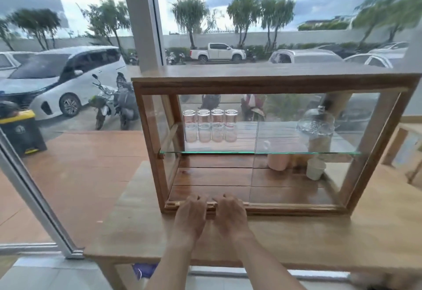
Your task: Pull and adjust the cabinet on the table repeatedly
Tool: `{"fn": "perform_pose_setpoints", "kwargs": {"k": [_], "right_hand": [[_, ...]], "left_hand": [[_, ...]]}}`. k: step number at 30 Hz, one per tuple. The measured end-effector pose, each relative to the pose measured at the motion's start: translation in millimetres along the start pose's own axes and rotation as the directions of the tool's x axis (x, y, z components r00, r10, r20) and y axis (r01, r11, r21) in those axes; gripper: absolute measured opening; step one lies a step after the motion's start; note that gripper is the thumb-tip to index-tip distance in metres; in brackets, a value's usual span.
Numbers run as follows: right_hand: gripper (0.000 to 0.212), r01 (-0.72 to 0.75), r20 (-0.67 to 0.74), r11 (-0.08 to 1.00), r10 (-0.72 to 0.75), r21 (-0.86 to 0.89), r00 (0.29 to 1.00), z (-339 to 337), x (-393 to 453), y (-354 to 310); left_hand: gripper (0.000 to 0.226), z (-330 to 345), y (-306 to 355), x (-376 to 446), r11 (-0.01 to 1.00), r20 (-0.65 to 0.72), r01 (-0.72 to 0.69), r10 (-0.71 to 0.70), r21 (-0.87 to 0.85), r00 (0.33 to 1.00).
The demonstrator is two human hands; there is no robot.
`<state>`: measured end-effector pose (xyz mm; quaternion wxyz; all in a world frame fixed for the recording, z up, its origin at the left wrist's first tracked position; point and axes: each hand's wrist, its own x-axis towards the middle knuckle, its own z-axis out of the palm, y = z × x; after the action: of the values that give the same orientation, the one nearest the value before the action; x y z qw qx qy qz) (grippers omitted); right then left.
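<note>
A wooden display cabinet [269,83] with glass panes stands on a wooden table [296,239] by a window. My left hand [190,213] and my right hand [229,213] lie side by side on the cabinet's bottom front rail, left of centre, with fingers curled over its edge. A glass shelf [258,152] inside carries several upturned drinking glasses [210,127] at the left and a glass dome [316,122] at the right. Below the shelf stand a pink cup [277,162] and a white cup [315,169].
A white window post [143,20] rises behind the cabinet's left end, and a slanted metal frame [34,200] runs at the left. Outside are parked cars, motorbikes and a black bin with a yellow lid [21,130]. Another wooden piece [404,143] stands at the far right.
</note>
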<state>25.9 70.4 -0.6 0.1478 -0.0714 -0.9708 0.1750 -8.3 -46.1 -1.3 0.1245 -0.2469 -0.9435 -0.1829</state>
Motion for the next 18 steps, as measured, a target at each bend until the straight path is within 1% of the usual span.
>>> {"fn": "perform_pose_setpoints", "kwargs": {"k": [2,4,6,10,12,15,17,18], "right_hand": [[0.029,0.015,0.049,0.999,-0.013,-0.032,0.999,0,5,1],[0.03,0.002,0.085,1.0,0.001,-0.024,0.996,3,9,3],[0.029,-0.026,0.094,1.0,0.025,0.012,0.995,5,12,5],[0.022,-0.114,0.104,0.988,0.103,0.102,0.989,5,18,8],[0.019,-0.123,0.072,0.981,0.113,0.148,0.991,4,14,7],[0.013,-0.084,0.011,0.975,0.084,0.207,0.996,7,2,5],[0.01,-0.059,0.009,0.966,0.059,0.251,0.998,10,-6,1],[0.013,-0.047,0.012,0.963,0.045,0.267,0.999,13,-9,-2]], "left_hand": [[0.03,3,0,6,1.0,0.055,0.004,-0.004,0.012,0.998],[0.027,6,-1,9,1.0,0.096,0.026,-0.026,0.0,0.995],[0.025,11,-4,13,0.998,0.098,0.051,-0.048,-0.029,0.994],[0.015,12,-5,18,0.983,0.075,0.123,-0.113,-0.133,0.991],[0.012,11,-6,15,0.974,0.037,0.121,-0.116,-0.19,0.993],[0.011,8,-10,3,0.965,-0.053,0.091,-0.107,-0.244,0.993],[0.011,3,-17,-8,0.961,-0.093,0.074,-0.102,-0.267,0.99],[0.01,0,-22,-14,0.96,-0.105,0.06,-0.092,-0.275,0.99]]}}
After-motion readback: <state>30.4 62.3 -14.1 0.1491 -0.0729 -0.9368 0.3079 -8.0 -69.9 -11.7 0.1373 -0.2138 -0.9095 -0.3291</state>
